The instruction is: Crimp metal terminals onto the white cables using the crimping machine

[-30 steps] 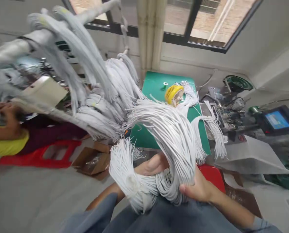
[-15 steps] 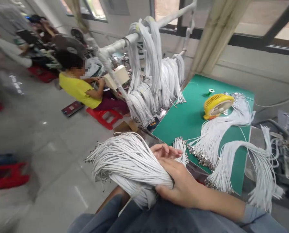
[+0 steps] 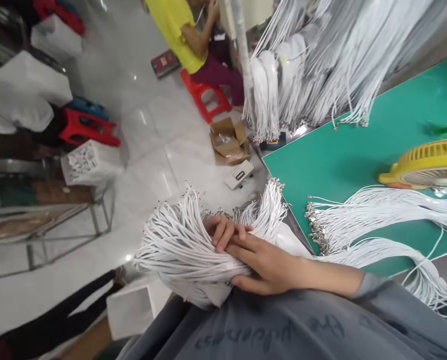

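Observation:
A thick bundle of white cords (image 3: 185, 250) is bent over in front of my body, its many tips fanned out to the left and top. My right hand (image 3: 264, 262) wraps around the bundle's right part, thumb below and fingers on top. My left hand (image 3: 225, 232) comes from behind the bundle, and its fingers curl over the upper side, touching my right hand's fingers. The bundle hides the left palm. Another bunch of white cords with metal ends (image 3: 270, 212) stands just beyond my hands, beside the table corner.
On the green table (image 3: 366, 155) at right lie white cords with metal ends (image 3: 377, 212) and a yellow fan (image 3: 429, 165). More cords hang from a rack (image 3: 264, 95). A seated person in a yellow shirt (image 3: 178, 30), a cardboard box (image 3: 229, 142) and red stools (image 3: 91, 127) are beyond.
My view has tilted down and turned left. The left fingers, formerly stretched out beyond the bundle, now curl over it against the right hand. The bundle stays in my right hand.

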Demonstrator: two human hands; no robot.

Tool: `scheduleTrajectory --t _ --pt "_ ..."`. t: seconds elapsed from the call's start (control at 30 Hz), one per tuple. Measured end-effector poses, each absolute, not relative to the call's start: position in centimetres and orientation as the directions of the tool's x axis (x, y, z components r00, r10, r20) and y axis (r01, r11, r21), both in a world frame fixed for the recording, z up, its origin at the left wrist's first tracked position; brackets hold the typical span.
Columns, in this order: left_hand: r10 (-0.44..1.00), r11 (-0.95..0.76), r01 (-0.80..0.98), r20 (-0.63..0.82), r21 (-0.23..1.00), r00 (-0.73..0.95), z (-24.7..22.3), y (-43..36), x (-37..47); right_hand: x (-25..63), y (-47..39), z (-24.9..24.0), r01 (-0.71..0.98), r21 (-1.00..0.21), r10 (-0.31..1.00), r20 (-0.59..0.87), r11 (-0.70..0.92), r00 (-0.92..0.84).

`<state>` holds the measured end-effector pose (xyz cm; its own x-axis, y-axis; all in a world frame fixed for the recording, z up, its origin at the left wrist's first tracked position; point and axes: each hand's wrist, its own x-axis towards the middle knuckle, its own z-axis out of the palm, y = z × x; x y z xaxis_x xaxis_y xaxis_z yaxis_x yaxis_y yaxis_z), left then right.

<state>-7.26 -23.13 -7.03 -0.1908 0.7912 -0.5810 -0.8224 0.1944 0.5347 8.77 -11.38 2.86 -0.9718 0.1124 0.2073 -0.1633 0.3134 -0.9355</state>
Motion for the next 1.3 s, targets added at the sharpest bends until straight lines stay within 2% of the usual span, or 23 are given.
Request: scheduleTrajectory --t 0.13,0.3,0.47,0.73,0.87,0.97,1.13,1.3 --pt "0.816 -0.003 -0.841 -0.484 0.541 -0.315 -9.1 -25.4 -6.3 7.9 -11.6 2.3 -0.176 -0.938 -0.004 0.183 0.300 -0.983" --pt "0.702 -0.159 -0.806 -0.509 0.570 -0.498 -10.5 -27.1 -7.2 6.4 -11.9 2.5 -0.199 -0.937 -0.122 0.171 0.286 -0.978" --pt "0.689 -0.150 -0.782 -0.503 0.605 -0.521 -11.4 -27.8 -9.1 4.5 -11.9 2.9 -0.243 -0.927 -0.184 0.195 0.287 -0.963" --pt "0.809 -0.219 -0.750 -0.314 0.624 -0.497 -12.3 -26.1 -12.7 1.8 -13.0 2.6 -0.234 -0.876 -0.127 0.198 0.421 -0.972" --pt "0.858 -0.315 -0.697 -0.122 0.644 -0.500 -12.2 -24.6 -14.3 0.7 -13.3 2.6 -0.216 -0.859 -0.078 0.203 0.463 -0.976" --pt "0.879 -0.338 -0.669 -0.031 0.662 -0.475 -11.9 -23.7 -15.6 -0.2 -13.0 2.6 -0.222 -0.842 -0.047 0.230 0.492 -0.972" --pt "0.875 -0.351 -0.646 -0.007 0.678 -0.483 -11.0 -23.5 -17.1 -1.8 -12.9 2.7 -0.268 -0.818 -0.066 0.273 0.509 -0.960" --pt "0.848 -0.311 -0.667 -0.120 0.677 -0.517 -10.6 -23.8 -16.5 -2.6 -12.7 2.7 -0.234 -0.843 -0.051 0.240 0.484 -0.970"
